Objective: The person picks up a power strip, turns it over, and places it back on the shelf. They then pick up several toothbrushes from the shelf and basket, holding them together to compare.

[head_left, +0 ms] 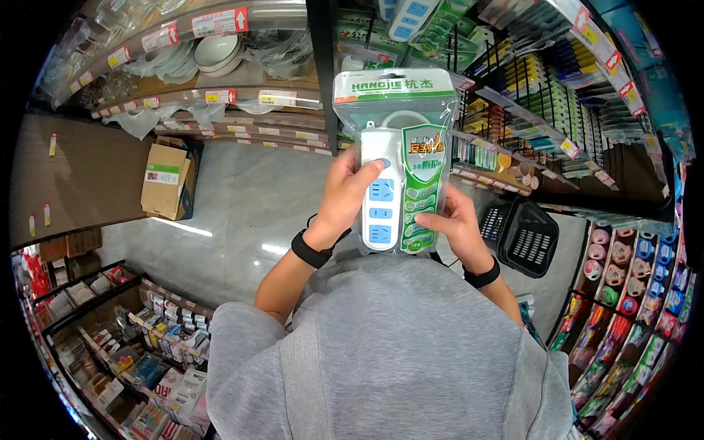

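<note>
Both my hands hold a clear package with a white power strip [381, 209] that has blue sockets. Its green and white header lies at the top, and a green printed card [423, 198] fills the right side. My left hand [346, 192] grips the left edge, thumb on the strip near its top blue part. On the lower right edge is my right hand [458, 226], its thumb pressed on the green card. The fingers behind the package are mostly hidden. Black bands circle both wrists.
A black basket [534, 238] stands on the grey floor [242, 198] to the right. Left of centre is a cardboard box [163, 178]. Shelves hold bowls [218, 53] at upper left, hanging packages at upper right, and colourful goods at lower left and right.
</note>
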A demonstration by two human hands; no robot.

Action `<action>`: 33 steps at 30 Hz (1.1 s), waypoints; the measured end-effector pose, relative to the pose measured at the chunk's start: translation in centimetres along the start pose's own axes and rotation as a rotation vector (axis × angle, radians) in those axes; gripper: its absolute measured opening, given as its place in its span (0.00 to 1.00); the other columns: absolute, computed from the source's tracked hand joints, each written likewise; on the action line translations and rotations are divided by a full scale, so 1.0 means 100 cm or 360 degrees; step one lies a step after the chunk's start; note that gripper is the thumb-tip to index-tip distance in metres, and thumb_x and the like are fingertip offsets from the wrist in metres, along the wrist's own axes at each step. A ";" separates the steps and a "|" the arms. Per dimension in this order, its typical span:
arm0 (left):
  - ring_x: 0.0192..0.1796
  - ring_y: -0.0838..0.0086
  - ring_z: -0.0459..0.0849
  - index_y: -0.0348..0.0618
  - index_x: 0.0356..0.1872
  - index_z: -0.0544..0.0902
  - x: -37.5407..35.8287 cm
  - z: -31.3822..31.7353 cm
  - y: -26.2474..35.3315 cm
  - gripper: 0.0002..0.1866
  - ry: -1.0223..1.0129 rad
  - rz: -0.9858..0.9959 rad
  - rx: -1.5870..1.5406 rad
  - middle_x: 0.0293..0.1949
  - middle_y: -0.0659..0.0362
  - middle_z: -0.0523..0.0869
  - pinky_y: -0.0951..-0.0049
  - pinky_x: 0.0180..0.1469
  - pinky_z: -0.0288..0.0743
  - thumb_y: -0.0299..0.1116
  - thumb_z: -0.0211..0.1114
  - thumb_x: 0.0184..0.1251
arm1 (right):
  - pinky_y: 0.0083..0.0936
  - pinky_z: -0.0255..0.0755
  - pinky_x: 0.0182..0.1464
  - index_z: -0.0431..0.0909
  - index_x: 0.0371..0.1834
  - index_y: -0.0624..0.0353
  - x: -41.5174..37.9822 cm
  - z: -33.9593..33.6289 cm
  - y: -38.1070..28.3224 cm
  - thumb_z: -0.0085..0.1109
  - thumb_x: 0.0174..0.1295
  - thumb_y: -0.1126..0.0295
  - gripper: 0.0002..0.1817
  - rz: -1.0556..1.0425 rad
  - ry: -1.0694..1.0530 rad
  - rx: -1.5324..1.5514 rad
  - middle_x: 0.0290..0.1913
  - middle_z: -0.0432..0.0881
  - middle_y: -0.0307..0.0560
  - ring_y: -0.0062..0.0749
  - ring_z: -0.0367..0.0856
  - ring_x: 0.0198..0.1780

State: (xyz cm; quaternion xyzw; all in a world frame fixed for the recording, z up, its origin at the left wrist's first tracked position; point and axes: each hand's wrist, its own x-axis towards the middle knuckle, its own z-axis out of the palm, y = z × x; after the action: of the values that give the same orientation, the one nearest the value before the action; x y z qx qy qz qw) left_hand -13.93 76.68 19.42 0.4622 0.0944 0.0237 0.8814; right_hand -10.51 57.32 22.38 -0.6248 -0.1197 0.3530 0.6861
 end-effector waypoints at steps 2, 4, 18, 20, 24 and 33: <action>0.38 0.80 0.78 0.33 0.48 0.73 0.000 -0.001 -0.001 0.16 0.0008 0.0013 0.0030 0.39 0.59 0.80 0.78 0.39 0.74 0.32 0.55 0.62 | 0.22 0.68 0.52 0.69 0.53 0.64 0.001 0.002 -0.002 0.61 0.51 0.80 0.24 -0.0023 0.0013 -0.0003 0.48 0.77 0.41 0.23 0.75 0.48; 0.38 0.80 0.78 0.34 0.47 0.73 0.001 -0.003 -0.001 0.15 0.0002 -0.0011 0.0039 0.39 0.59 0.80 0.78 0.39 0.73 0.32 0.56 0.62 | 0.22 0.68 0.52 0.69 0.53 0.64 0.001 -0.001 -0.001 0.61 0.50 0.80 0.23 0.0008 0.0004 0.0006 0.48 0.78 0.41 0.23 0.75 0.48; 0.40 0.78 0.80 0.33 0.47 0.75 -0.007 -0.011 0.016 0.17 -0.0080 -0.0137 -0.0089 0.39 0.57 0.81 0.78 0.42 0.72 0.35 0.58 0.60 | 0.22 0.67 0.51 0.72 0.49 0.63 0.001 -0.003 -0.005 0.61 0.48 0.79 0.21 0.0141 -0.0003 0.0172 0.45 0.80 0.42 0.23 0.77 0.46; 0.40 0.78 0.80 0.33 0.46 0.75 -0.010 -0.012 0.018 0.17 -0.0054 -0.0163 -0.0140 0.39 0.57 0.81 0.78 0.42 0.72 0.34 0.58 0.60 | 0.22 0.67 0.51 0.72 0.49 0.63 0.003 -0.002 -0.004 0.61 0.48 0.80 0.21 0.0171 -0.0022 0.0199 0.45 0.80 0.42 0.23 0.77 0.46; 0.39 0.78 0.79 0.32 0.46 0.75 -0.014 -0.012 0.016 0.16 0.0027 -0.0101 0.0006 0.38 0.57 0.81 0.78 0.41 0.73 0.33 0.58 0.60 | 0.23 0.67 0.52 0.72 0.49 0.63 0.004 0.003 -0.003 0.61 0.48 0.80 0.21 0.0191 -0.0044 0.0189 0.46 0.80 0.42 0.23 0.77 0.46; 0.39 0.79 0.79 0.31 0.47 0.73 -0.013 -0.009 0.009 0.17 0.0043 0.0006 0.0048 0.40 0.57 0.80 0.77 0.41 0.73 0.33 0.58 0.62 | 0.22 0.67 0.52 0.72 0.50 0.63 0.006 0.004 -0.002 0.61 0.48 0.79 0.22 0.0184 -0.0050 0.0105 0.45 0.80 0.41 0.23 0.76 0.46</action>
State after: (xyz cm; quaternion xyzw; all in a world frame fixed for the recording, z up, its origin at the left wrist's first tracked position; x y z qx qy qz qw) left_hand -15.28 77.76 19.88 0.4754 0.1059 0.0302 0.8729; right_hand -10.28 57.99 22.51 -0.6021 -0.0824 0.4054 0.6828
